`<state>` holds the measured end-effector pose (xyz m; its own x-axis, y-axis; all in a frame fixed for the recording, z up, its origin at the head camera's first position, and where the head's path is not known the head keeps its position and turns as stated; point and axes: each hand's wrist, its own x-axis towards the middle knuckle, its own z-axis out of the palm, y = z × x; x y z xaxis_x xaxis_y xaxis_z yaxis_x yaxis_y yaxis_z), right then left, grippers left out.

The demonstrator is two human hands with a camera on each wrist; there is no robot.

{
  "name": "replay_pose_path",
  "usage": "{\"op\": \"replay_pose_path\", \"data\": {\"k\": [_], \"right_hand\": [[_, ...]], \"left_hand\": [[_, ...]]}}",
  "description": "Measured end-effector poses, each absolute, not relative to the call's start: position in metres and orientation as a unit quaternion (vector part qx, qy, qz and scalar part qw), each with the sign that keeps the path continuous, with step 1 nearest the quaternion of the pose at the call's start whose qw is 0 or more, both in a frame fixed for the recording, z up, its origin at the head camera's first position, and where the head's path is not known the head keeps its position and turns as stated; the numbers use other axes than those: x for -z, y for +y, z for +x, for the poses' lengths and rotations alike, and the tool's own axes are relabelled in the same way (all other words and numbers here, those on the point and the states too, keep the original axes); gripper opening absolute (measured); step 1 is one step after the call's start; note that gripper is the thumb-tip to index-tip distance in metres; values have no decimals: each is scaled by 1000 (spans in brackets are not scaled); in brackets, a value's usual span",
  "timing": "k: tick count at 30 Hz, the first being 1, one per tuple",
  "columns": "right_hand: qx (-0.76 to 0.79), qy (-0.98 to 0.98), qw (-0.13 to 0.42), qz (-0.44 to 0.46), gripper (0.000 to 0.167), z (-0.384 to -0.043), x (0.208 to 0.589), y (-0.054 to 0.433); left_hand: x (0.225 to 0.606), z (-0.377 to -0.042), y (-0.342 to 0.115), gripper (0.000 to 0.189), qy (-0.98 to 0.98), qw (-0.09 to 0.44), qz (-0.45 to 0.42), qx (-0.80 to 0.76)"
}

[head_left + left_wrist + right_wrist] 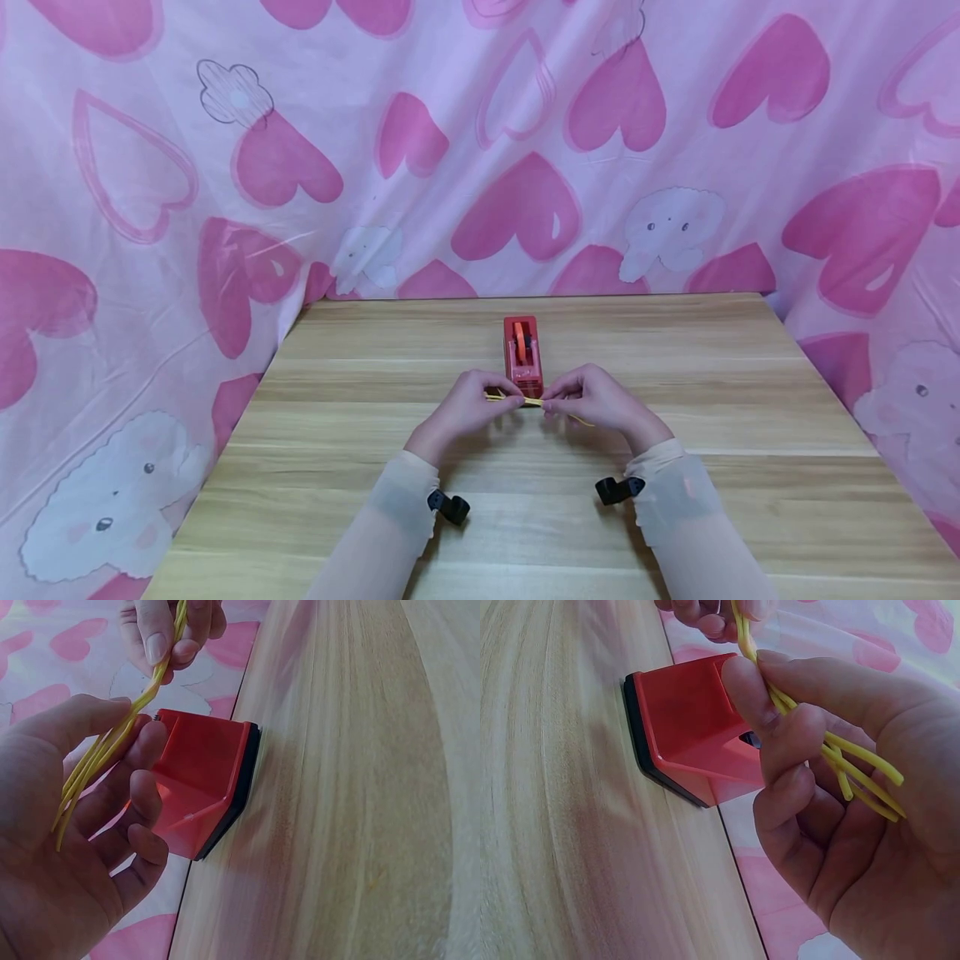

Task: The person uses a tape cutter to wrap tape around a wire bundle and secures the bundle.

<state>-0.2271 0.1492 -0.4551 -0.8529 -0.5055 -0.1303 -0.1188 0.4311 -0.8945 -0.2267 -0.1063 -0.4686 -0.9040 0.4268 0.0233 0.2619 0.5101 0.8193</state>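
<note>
A small bundle of thin yellow wires point(532, 402) stretches between both hands, in front of a red tape dispenser point(523, 373). My left hand point(472, 407) pinches the bundle between thumb and index finger. In the left wrist view, several loose ends of the wires point(99, 756) fan out over that palm, the other fingers loosely curled. My right hand point(596, 403) pinches the bundle a short way to the right, thumb against index finger. Several cut ends of the wires point(866, 756) stick out past its fingers in the right wrist view.
The dispenser stands upright on the wooden table point(360, 467), an orange roll point(520, 342) inside it. A pink curtain point(420, 50) with hearts hangs behind the table and along its sides. Small black cameras point(448, 506) sit on both wrists.
</note>
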Motion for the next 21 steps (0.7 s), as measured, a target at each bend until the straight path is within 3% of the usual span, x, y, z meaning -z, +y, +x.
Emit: {"op": "replay_pose_path", "data": {"k": [21], "right_hand": [[497, 830, 182, -175, 14, -225, 458, 149]], "left_hand": [[469, -225, -107, 5, 857, 92, 201, -466]]}}
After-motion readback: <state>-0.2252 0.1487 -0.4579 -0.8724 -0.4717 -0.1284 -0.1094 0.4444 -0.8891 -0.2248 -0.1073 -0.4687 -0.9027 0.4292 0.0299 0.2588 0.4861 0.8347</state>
